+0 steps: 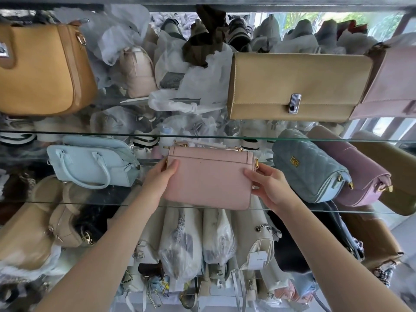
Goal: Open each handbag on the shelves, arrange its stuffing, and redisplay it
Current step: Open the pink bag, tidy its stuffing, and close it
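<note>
A pale pink rectangular handbag with gold fittings stands on the middle glass shelf, its plain side toward me and its flap closed. My left hand grips its left edge, thumb on the face. At the opposite edge my right hand holds the bag beside the gold strap ring. Both forearms reach up from below.
On the same shelf sit a light blue handbag at left, a quilted grey-blue bag and a mauve bag at right. Above stand a tan bag, a beige clutch and a pink bag. Wrapped bags crowd below.
</note>
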